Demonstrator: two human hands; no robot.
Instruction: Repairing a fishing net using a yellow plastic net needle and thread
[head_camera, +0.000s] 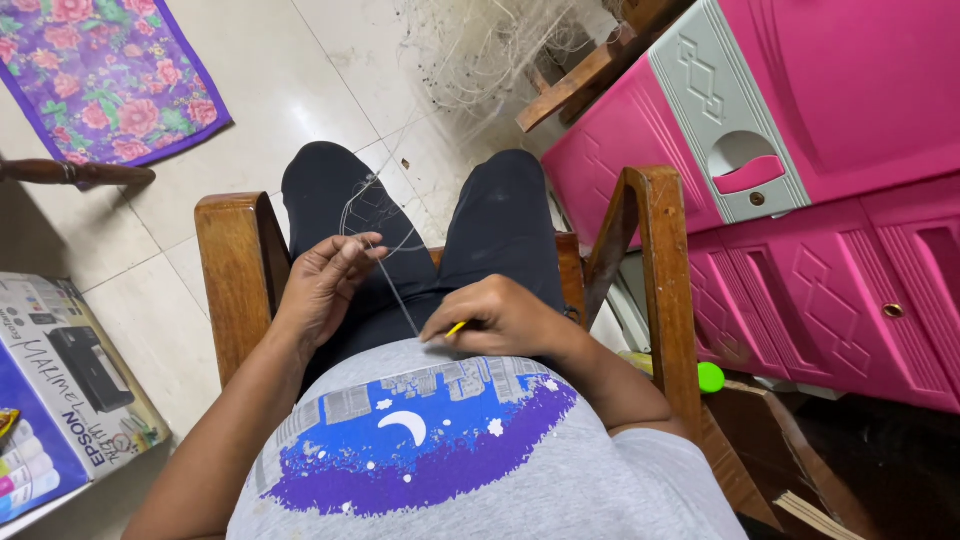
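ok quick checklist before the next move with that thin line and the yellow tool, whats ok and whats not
1. Left hand grips the thin line: ok, fingers pinch loops of it.
2. Right hand holds the yellow tool: ok, only its tip shows.
3. Line taut between the hands: ok, it runs straight from the left fingers down to the tool.
4. Line threaded on the tool: cannot tell, too fine to see.
5. Netting on the floor free of tangles: cannot tell.
6. Line free of the wooden chair arm: ok, it passes over the lap.
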